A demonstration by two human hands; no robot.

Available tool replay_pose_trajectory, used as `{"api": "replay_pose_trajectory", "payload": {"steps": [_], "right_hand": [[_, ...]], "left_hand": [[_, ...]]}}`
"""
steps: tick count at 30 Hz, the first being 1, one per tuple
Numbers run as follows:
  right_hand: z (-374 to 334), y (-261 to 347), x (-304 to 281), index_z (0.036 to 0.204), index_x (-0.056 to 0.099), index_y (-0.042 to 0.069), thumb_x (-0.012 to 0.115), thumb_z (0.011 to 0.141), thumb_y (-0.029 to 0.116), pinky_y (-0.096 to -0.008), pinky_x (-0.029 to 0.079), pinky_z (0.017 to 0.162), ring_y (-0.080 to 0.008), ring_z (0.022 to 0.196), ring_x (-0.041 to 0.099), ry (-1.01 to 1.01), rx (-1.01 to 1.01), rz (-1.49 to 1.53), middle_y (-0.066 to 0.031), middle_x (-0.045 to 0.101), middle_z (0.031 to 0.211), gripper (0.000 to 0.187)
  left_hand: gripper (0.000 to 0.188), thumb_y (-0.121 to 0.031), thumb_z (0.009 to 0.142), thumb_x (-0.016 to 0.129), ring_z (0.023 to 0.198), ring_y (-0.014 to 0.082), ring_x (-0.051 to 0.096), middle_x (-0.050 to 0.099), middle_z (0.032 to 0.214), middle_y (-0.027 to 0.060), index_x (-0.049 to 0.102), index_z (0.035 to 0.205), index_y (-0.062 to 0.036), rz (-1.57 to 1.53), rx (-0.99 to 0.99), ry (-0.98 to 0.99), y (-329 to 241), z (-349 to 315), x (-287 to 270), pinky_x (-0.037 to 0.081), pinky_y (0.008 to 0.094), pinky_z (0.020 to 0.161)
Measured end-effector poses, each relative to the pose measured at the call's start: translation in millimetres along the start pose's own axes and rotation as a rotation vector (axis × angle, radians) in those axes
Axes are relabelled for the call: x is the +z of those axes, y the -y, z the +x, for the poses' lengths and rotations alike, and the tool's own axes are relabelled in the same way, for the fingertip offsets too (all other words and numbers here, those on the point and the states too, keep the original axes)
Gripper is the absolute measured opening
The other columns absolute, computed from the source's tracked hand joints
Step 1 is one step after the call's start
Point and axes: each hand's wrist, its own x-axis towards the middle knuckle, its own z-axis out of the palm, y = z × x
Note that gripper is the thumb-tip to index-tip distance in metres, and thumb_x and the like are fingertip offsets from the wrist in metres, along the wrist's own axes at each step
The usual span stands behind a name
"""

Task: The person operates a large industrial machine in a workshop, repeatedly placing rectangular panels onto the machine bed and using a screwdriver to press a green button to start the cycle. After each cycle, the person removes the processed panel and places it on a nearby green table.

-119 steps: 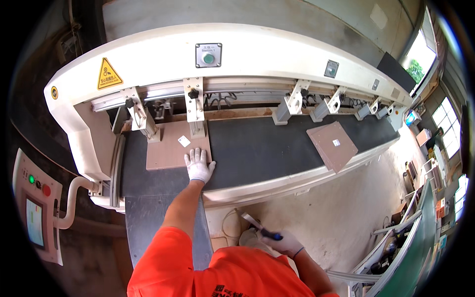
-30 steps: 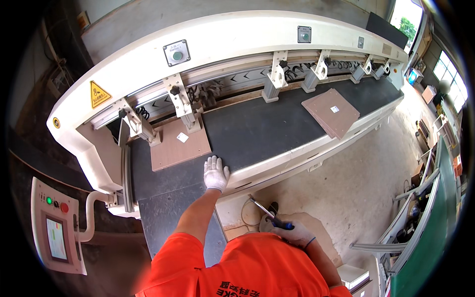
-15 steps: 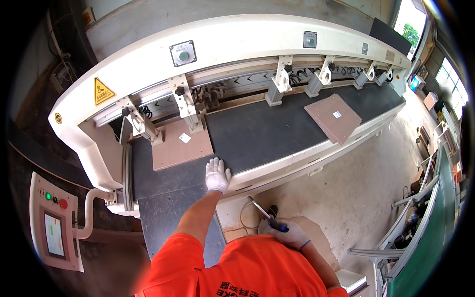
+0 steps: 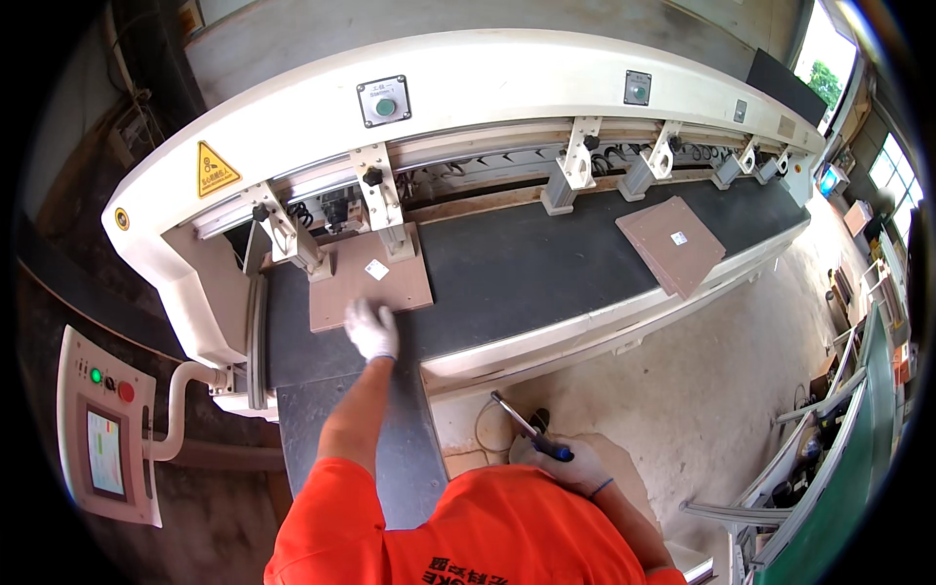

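Observation:
My left hand (image 4: 371, 331), in a white glove, lies with fingers extended at the front edge of a brown board (image 4: 341, 292). The board has a white label (image 4: 375, 269) and sits flat on the dark machine bed. Two clamps, a left one (image 4: 292, 244) and a right one (image 4: 387, 210), stand over its back part. Low near my body, my gloved right hand (image 4: 581, 466) is closed around a tool with a metal shaft and blue handle (image 4: 556, 449). Its exact kind is unclear.
More brown boards (image 4: 673, 244) lie stacked at the bed's right, overhanging its front edge. Further clamps (image 4: 570, 175) line the back. A control panel (image 4: 109, 429) stands at the left on a bent pipe (image 4: 177, 419). A green-topped bench (image 4: 848, 478) is at the right.
My left hand has moved left, from beside the board's right corner to its front edge. Behind the clamps, a dark mechanism has shifted left. My right hand keeps its tool.

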Motion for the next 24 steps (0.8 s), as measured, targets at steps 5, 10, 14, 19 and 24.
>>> {"api": "replay_pose_trajectory", "payload": {"steps": [5, 10, 14, 19, 24], "right_hand": [[15.2, -25.3, 10.6, 0.108, 0.082, 0.012, 0.069, 0.094, 0.061, -0.0446, 0.058, 0.092, -0.0381, 0.104, 0.077, -0.076, -0.02, 0.012, -0.0197, 0.08, 0.106, 0.052], [14.2, 2.4, 0.0, 0.109, 0.082, 0.012, 0.071, 0.094, 0.06, -0.0423, 0.058, 0.091, -0.0342, 0.1, 0.077, 0.029, -0.029, -0.013, -0.0181, 0.08, 0.105, 0.051], [16.7, -1.5, 1.2, 0.11, 0.081, 0.01, 0.076, 0.095, 0.053, -0.0387, 0.057, 0.09, -0.0293, 0.097, 0.076, 0.031, -0.032, 0.085, -0.0139, 0.08, 0.1, 0.046], [9.6, -19.8, -16.5, 0.112, 0.076, 0.002, 0.081, 0.096, 0.04, -0.0303, 0.051, 0.063, -0.014, 0.066, 0.064, -0.235, 0.047, 0.474, -0.0023, 0.068, 0.076, 0.041], [14.4, -82.3, -25.5, 0.089, 0.067, 0.005, 0.08, 0.098, 0.038, -0.0317, 0.045, 0.047, -0.013, 0.05, 0.057, -0.645, 0.319, 0.626, -0.0017, 0.059, 0.062, 0.036]], "left_hand": [[0.09, -0.057, 0.086, 0.082, 0.153, 0.0393, 0.044, 0.046, 0.166, 0.0215, 0.055, 0.154, -0.0042, 0.232, -0.478, 0.279, 56.6, 57.7, -26.0, 0.035, 0.0527, 0.127], [0.103, -0.064, 0.08, 0.085, 0.155, 0.0381, 0.042, 0.043, 0.17, 0.0188, 0.051, 0.159, -0.0075, 0.193, -0.573, 0.408, 78.9, 81.7, -30.5, 0.036, 0.048, 0.128], [0.106, -0.067, 0.079, 0.085, 0.157, 0.0384, 0.042, 0.043, 0.171, 0.0197, 0.051, 0.161, -0.0081, 0.196, -0.609, 0.411, 69.9, 86.0, -23.2, 0.035, 0.0476, 0.129], [0.107, -0.067, 0.079, 0.084, 0.156, 0.0388, 0.042, 0.044, 0.169, 0.0218, 0.05, 0.161, -0.0081, 0.201, -0.593, 0.388, 79.1, 82.8, -23.0, 0.036, 0.0481, 0.128], [0.108, -0.068, 0.08, 0.084, 0.156, 0.0392, 0.042, 0.044, 0.169, 0.023, 0.048, 0.162, -0.0082, 0.22, -0.568, 0.416, 77.7, 86.0, -23.6, 0.037, 0.0481, 0.128]]}}
